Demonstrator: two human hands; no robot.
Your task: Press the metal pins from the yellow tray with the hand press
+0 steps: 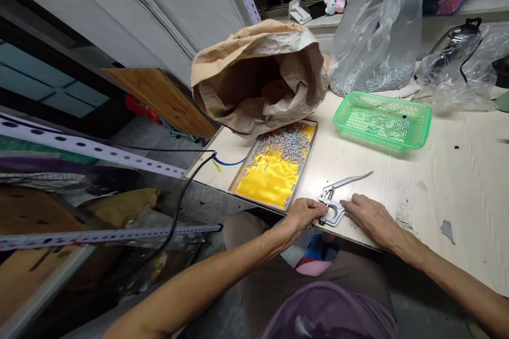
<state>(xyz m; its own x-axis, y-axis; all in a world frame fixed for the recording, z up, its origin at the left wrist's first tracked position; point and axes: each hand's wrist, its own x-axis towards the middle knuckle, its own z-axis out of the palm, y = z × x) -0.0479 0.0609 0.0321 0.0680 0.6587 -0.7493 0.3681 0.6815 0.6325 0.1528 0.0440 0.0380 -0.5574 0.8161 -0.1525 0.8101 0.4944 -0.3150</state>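
A pair of grey-white snap-fastener pliers (336, 215) lies near the front edge of the table, with a coiled spring and one long handle (353, 179) spread away from the body. My left hand (306, 214) pinches with thumb and fingertips at the jaw end of the pliers; any small part between the fingers is too hidden to name. Over the pliers' right side, my right hand (369, 217) rests low on the table, its fingers on the tool where the other handle appears covered. Left of the pliers is a shallow tray (296, 195) with yellow lining and many small metal pieces (286, 143).
A large open brown paper sack (254, 122) leans behind the tray. A green plastic basket (421, 130) holds some metal pieces. Behind it stands a clear plastic bag (377, 37) of similar pieces, with a kettle (457, 37) to the right. Black cable (178, 206) hangs at the left.
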